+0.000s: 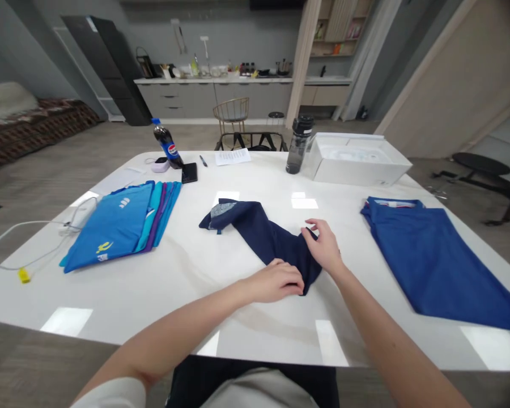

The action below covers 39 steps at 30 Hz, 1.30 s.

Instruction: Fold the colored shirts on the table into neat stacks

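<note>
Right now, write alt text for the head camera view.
Two bare hands work on a navy garment on a white table, the left hand at its near end and the right hand on its upper edge. A stack of folded blue shirts lies left, a blue garment right.

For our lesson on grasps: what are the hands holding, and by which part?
A navy garment: the left hand grips its near end, the right hand pinches its edge.
</note>
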Each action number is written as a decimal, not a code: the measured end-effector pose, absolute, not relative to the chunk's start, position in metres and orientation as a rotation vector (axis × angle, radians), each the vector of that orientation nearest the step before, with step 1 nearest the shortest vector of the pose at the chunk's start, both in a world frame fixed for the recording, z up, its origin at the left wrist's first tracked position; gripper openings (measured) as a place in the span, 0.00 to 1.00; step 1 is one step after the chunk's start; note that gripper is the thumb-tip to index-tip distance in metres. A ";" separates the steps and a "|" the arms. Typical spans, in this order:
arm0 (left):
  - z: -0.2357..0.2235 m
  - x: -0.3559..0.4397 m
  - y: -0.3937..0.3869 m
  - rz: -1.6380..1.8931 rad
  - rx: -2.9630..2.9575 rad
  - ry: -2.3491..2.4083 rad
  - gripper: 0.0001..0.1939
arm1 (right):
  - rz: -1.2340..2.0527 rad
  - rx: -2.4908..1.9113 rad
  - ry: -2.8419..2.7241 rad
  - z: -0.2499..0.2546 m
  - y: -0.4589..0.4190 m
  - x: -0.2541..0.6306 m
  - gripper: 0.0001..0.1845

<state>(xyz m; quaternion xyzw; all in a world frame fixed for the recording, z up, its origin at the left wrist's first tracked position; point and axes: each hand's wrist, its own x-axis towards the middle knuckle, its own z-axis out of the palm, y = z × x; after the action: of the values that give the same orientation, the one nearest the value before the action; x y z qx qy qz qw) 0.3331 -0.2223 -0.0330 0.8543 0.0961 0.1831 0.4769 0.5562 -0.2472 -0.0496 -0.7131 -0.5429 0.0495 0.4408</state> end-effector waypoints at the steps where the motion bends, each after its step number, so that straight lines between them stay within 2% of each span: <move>1: -0.032 0.333 -0.224 0.441 2.123 0.269 0.11 | 0.233 -1.789 -1.486 -0.048 -0.257 0.559 0.16; 3: -0.031 0.332 -0.214 0.487 2.274 0.569 0.13 | 0.409 -1.824 -1.734 -0.045 -0.273 0.557 0.17; 5: -0.034 0.328 -0.189 0.553 2.385 1.097 0.17 | 0.437 -1.899 -1.889 -0.040 -0.283 0.547 0.20; 8: -0.045 0.326 -0.141 0.489 2.381 1.556 0.31 | 0.396 -2.023 -2.043 -0.031 -0.291 0.525 0.22; 11: -0.056 0.335 -0.099 0.421 2.329 1.588 0.38 | 0.407 -2.088 -2.134 -0.024 -0.295 0.497 0.20; 15: -0.059 0.364 -0.068 0.360 2.410 1.293 0.40 | 0.447 -2.089 -2.145 -0.019 -0.297 0.456 0.19; 19: -0.049 0.390 -0.072 0.410 2.499 1.212 0.34 | 0.577 -1.966 -2.136 -0.017 -0.298 0.431 0.24; 22: -0.044 0.390 -0.088 0.413 2.536 1.162 0.37 | 0.817 -1.777 -2.135 -0.020 -0.284 0.442 0.28; 25: -0.048 0.376 -0.101 0.410 2.569 1.014 0.37 | 0.982 -1.743 -1.953 -0.028 -0.251 0.477 0.16; 27: -0.052 0.365 -0.101 0.478 2.519 0.991 0.31 | 0.822 -1.847 -1.791 -0.035 -0.223 0.503 0.08; 29: -0.054 0.354 -0.093 0.592 2.368 1.025 0.23 | 0.697 -1.935 -1.686 -0.040 -0.195 0.523 0.08; 33: -0.049 0.334 -0.068 0.723 1.908 1.155 0.05 | 0.698 -2.124 -1.730 -0.040 -0.152 0.535 0.15; 36: -0.042 0.321 -0.053 0.706 1.704 1.180 0.03 | 0.727 -2.234 -1.828 -0.038 -0.135 0.533 0.23; 39: -0.035 0.309 -0.047 0.654 1.503 1.116 0.04 | 0.696 -2.253 -1.883 -0.042 -0.127 0.535 0.26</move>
<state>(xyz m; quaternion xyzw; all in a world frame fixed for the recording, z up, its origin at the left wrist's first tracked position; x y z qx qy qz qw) 0.3088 -0.0466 -0.0351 0.6341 0.4711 0.2760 0.5475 0.5347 -0.1269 -0.0421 -0.7452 -0.6228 0.2301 0.0622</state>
